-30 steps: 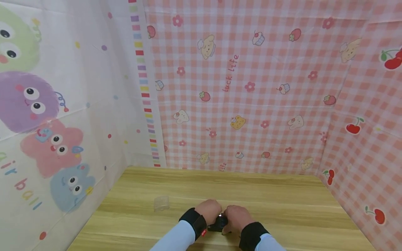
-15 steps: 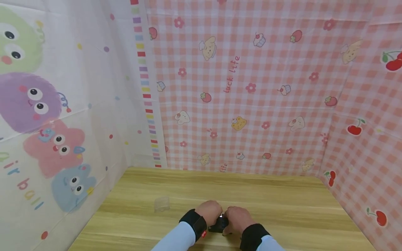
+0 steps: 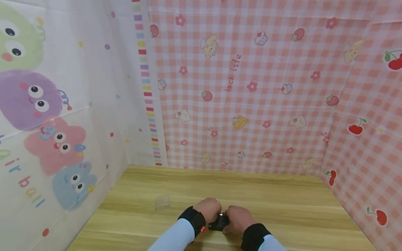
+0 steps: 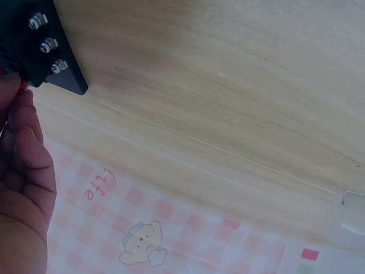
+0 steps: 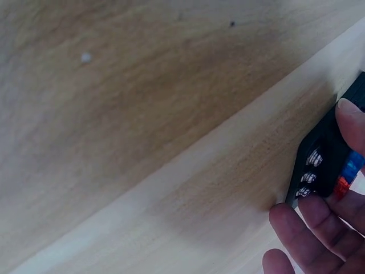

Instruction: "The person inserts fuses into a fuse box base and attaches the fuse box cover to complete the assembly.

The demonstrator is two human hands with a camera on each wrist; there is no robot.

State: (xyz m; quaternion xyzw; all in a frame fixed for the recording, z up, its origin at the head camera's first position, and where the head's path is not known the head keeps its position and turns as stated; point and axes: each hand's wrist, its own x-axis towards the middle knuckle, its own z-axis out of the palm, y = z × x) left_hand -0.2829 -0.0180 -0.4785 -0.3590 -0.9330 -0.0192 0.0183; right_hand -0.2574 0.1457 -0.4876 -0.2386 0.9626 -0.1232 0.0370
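A small black device (image 3: pixel 218 223) with a row of metal screws (image 4: pixel 49 45) along its flat plate sits on the wooden table between both hands. Red and blue parts (image 5: pixel 351 166) show at its side in the right wrist view; its exact kind is unclear. My left hand (image 3: pixel 208 208) pinches a red part at the device's edge, its fingers curled. From the other side my right hand (image 3: pixel 240 219) holds the device, thumb on the black body and fingertips near the screws and the red part. The contact points are partly hidden in the head view.
A clear plastic cover (image 3: pixel 162 203) lies on the wooden table (image 3: pixel 270 195) to the left, beyond the left hand. Patterned cloth walls (image 3: pixel 242 104) enclose the table at the back and on both sides.
Both hands and the black device stay almost in the same place. The head view has shifted slightly, and the clear cover lies as before.
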